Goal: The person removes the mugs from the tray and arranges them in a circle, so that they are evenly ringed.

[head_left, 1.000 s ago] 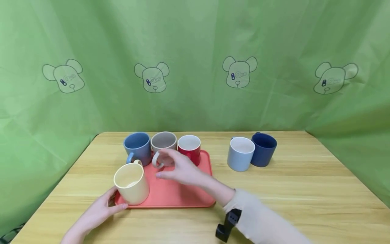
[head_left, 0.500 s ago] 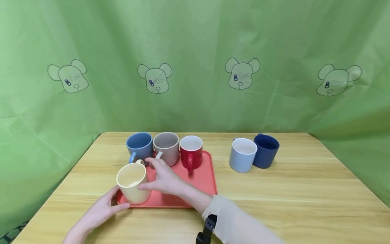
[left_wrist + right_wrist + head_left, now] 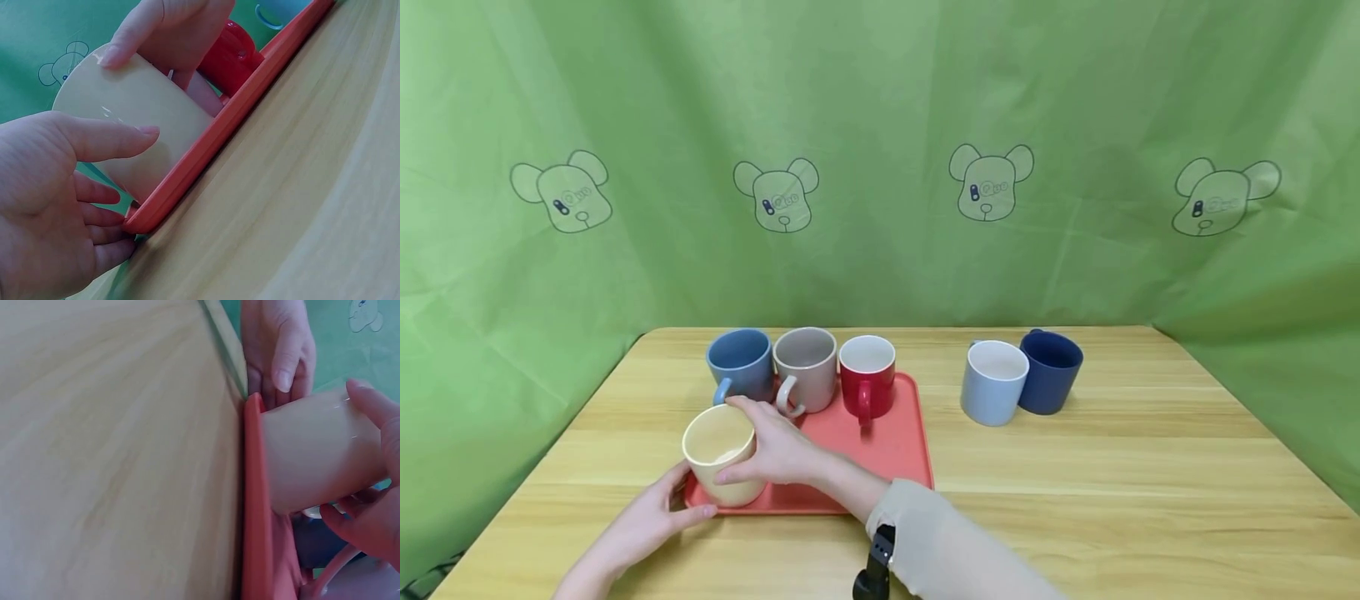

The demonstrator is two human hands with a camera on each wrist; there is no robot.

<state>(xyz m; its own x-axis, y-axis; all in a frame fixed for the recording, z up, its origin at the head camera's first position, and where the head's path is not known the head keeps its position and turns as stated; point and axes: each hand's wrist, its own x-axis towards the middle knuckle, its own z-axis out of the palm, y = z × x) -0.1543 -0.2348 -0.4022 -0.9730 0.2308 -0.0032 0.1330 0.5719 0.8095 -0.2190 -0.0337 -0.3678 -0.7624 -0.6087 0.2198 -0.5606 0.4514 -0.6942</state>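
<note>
A cream mug (image 3: pixel 730 493) stands at the near left corner of a red tray (image 3: pixel 880 446). My right hand (image 3: pixel 778 446) grips it, thumb on the near side and fingers round the far side; the handle is hidden. In the right wrist view the mug (image 3: pixel 319 450) sits between thumb and fingers. My left hand (image 3: pixel 643 517) is at that corner, its fingers touching the tray's edge in the left wrist view and its thumb extended along the mug (image 3: pixel 144 94). Behind stand a blue mug (image 3: pixel 752 383), a grey mug (image 3: pixel 816 383) and a red mug (image 3: pixel 883 400).
To the right of the tray, a light blue mug (image 3: pixel 988 396) and a navy mug (image 3: pixel 1048 387) stand side by side on the wooden table (image 3: pixel 1135 483). A green curtain (image 3: pixel 880 267) with printed bear heads hangs behind the table.
My right hand has moved left from beside the grey mug's handle and taken hold of the cream mug. My left hand stays at the tray's corner.
</note>
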